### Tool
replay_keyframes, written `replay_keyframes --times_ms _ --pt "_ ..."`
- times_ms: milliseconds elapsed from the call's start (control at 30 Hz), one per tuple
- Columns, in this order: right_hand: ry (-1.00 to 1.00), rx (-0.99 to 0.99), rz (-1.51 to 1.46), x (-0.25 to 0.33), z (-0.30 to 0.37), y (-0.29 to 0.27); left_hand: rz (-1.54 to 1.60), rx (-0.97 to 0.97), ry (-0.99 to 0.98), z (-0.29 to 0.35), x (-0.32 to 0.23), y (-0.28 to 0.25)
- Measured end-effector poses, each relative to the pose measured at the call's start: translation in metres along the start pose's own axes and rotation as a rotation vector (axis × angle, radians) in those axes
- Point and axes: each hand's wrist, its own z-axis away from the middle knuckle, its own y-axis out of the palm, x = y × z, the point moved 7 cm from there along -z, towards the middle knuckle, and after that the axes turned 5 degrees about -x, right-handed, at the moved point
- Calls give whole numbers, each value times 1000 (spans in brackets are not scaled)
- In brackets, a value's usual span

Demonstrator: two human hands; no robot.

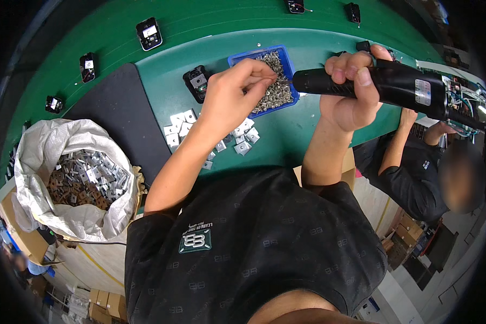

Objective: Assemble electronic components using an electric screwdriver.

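My left hand [235,92] reaches over a blue tray [235,58] filled with small metal screws [278,94]. Its thumb and fingertips are pinched together at the screws; whatever they hold is too small to make out. Wrapped around a black electric screwdriver [399,83], my right hand [353,94] holds it raised and nearly level, its narrower end towards the tray. Beside my left hand, a black housing [197,82] with a metal plate in it lies on the green table. Loose square metal plates [181,125] with holes are scattered near my left forearm.
At the left stands a white woven sack [35,156] full of metal plates. A dark mat [127,119] lies beside it. Several black housings, one of them here [149,34], sit along the green far strip [210,19]. A co-worker [410,173] is at the right.
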Motion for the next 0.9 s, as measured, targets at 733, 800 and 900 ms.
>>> replay_keyframes --times_ms 733,800,900 --pt "44 251 -550 26 -5 38 1455 -241 -294 39 14 11" --pt "49 255 -549 24 -4 39 1471 -256 -303 39 14 10" --pt "47 253 -547 21 -3 40 1473 -270 -319 39 14 10"
